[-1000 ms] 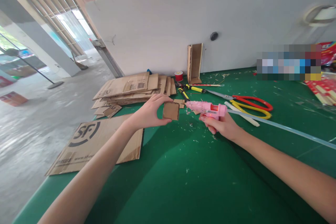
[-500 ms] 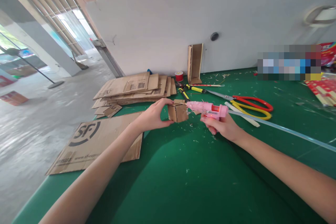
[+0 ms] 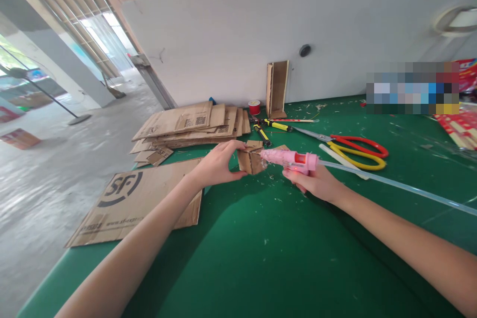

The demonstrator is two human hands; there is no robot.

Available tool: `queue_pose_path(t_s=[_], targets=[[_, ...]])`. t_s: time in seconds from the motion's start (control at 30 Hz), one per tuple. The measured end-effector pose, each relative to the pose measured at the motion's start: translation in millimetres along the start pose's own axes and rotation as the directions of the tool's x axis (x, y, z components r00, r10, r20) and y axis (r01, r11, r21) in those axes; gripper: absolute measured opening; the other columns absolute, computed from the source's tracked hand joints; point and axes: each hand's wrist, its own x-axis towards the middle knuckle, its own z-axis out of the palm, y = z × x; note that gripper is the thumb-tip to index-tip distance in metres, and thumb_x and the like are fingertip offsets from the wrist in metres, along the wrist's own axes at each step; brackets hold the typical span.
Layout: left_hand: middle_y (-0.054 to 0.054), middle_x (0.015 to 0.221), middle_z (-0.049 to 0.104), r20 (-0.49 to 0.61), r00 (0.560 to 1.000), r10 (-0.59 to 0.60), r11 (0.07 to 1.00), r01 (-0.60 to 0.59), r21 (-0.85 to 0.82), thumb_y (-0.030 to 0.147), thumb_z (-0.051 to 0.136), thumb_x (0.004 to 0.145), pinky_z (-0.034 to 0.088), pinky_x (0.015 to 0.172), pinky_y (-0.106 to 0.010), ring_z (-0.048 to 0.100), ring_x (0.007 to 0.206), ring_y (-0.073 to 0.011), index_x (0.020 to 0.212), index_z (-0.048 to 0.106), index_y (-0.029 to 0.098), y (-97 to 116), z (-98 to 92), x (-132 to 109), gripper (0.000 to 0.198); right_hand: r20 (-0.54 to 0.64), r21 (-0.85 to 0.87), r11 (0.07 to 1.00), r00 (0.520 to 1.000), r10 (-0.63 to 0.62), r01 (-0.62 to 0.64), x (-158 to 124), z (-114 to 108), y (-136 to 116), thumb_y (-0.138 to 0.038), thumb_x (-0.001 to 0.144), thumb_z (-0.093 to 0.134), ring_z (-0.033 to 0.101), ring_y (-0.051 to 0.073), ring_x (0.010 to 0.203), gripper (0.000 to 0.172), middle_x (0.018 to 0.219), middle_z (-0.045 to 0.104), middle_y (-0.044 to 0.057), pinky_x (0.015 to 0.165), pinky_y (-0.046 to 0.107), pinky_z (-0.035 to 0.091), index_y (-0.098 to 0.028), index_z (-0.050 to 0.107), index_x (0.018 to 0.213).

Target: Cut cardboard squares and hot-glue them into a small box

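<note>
My left hand (image 3: 222, 163) grips a small folded cardboard piece (image 3: 249, 160) by its left side, thumb below and fingers above. In my right hand (image 3: 316, 181) is a pink hot glue gun (image 3: 288, 158), held by its handle and pointing left. A red light glows on the gun, and a long clear glue stick (image 3: 395, 186) trails from its back to the right. The nozzle meets the right part of the cardboard piece; whether it touches or just overlaps it in view, I cannot tell.
Stacked cardboard sheets (image 3: 179, 124) and a large printed sheet (image 3: 149, 201) lie left. Behind the hands are yellow-black pliers (image 3: 261, 135), a red spool (image 3: 254, 107) and an upright cardboard channel (image 3: 278, 90). Large scissors (image 3: 357, 151) and a whitish stick (image 3: 341, 160) lie right on the green table (image 3: 261, 268).
The glue gun has moved slightly left and down, its nozzle now overlapping the cardboard piece. That piece has turned a little in my left hand.
</note>
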Motion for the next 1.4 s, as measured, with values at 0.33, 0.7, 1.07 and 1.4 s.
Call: queue_pose_path(t_s=[0.33,0.7,1.07,1.4], targets=[[-0.008,0.122,0.058,0.016,0.998,0.055,0.994,-0.056,0.092,0.031,0.068,0.071,0.041,0.1,-0.039,0.054,0.116,-0.0242,0.12,0.045,0.021,-0.8,-1.8,1.7,0.055,0.013,-0.01,1.0,1.0,-0.017,0.017,0.5,0.9,-5.1,-0.038,0.082,0.056,0.037,0.01,0.041,0.02,0.043,0.041,-0.005,0.042,0.025,0.033,-0.022,0.056,0.069],[-0.008,0.123,0.059,-0.013,0.998,0.067,0.993,-0.065,0.098,0.031,0.068,0.071,0.042,0.099,-0.041,0.054,0.116,-0.0246,0.119,0.045,0.022,-2.0,-1.6,1.4,0.054,0.008,-0.032,0.999,1.0,-0.003,0.003,1.0,0.5,-3.5,-0.037,0.083,0.055,0.039,0.011,0.04,0.026,0.042,0.043,-0.004,0.043,0.026,0.034,-0.023,0.054,0.062],[-0.008,0.125,0.057,-0.019,0.999,0.05,0.996,-0.048,0.074,0.031,0.067,0.071,0.041,0.1,-0.04,0.053,0.118,-0.0247,0.119,0.043,0.022,-2.5,-3.4,1.2,0.055,-0.026,-0.052,0.998,0.999,0.04,-0.041,1.8,-0.5,-1.4,-0.041,0.082,0.054,0.04,0.011,0.041,0.03,0.043,0.043,-0.005,0.044,0.026,0.036,-0.022,0.047,0.059],[-0.007,0.123,0.057,-0.052,0.998,0.035,0.998,-0.033,0.047,0.028,0.067,0.071,0.042,0.098,-0.042,0.055,0.114,-0.0247,0.117,0.044,0.024,-2.3,-5.2,1.5,0.052,-0.114,-0.07,0.989,0.986,0.122,-0.13,5.0,0.2,7.3,-0.045,0.079,0.055,0.043,0.012,0.04,0.032,0.044,0.045,-0.005,0.043,0.027,0.035,-0.022,0.046,0.059]])
